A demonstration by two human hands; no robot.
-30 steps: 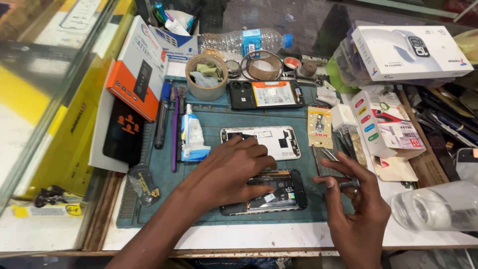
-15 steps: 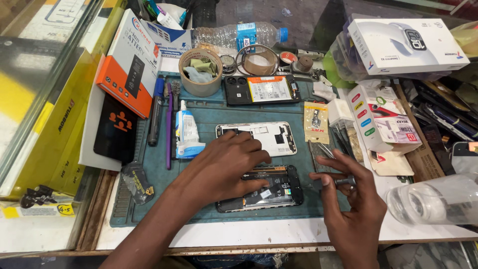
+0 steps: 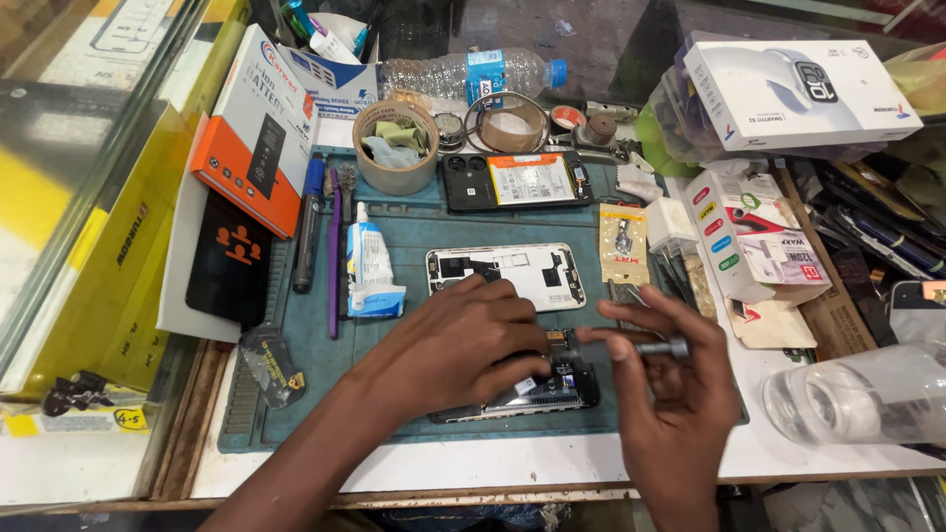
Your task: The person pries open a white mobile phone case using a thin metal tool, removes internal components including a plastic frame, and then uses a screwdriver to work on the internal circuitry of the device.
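Two bare forearms and hands, the left hand [image 3: 463, 340] and the right hand [image 3: 665, 394], with no sleeves, gloves, rings or watch, and short trimmed fingernails.

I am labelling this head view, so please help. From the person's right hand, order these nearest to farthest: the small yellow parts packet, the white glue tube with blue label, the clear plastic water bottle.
1. Small yellow parts packet: just above the right hand.
2. White glue tube with blue label: left, beyond the left hand.
3. Clear plastic water bottle: lying at the far edge.
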